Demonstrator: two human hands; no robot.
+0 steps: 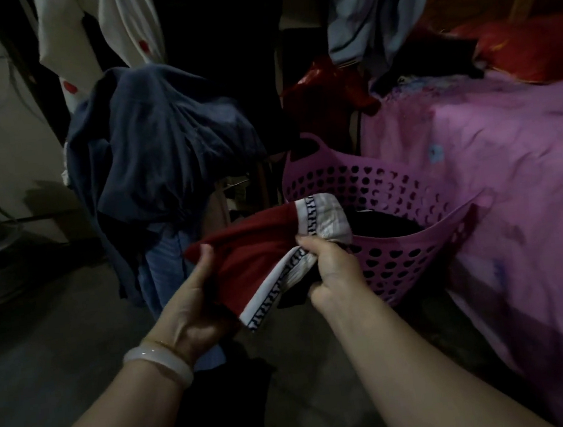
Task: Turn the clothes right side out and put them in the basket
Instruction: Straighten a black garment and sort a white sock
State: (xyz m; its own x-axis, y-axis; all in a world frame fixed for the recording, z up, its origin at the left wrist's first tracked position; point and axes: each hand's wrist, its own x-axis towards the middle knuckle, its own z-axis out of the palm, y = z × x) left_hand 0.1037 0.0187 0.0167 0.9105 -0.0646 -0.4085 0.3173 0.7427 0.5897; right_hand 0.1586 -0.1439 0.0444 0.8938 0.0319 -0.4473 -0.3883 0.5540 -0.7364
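L hand (192,304): fingers curled on red garment (253,254), gripping its near-left edge.
R hand (330,267): pinching the white patterned waistband (321,216), bunched.
Garment: held in air btwn both hands, just beside basket (414,245) rim, left of it.
Basket: purple, perforated, on floor against bed (509,163); dark clothes inside.
Step (judged): check seams/band face out; if not, pull thru w/ R hand, then drop in.
Pile: navy clothes (164,149) behind, likely next.
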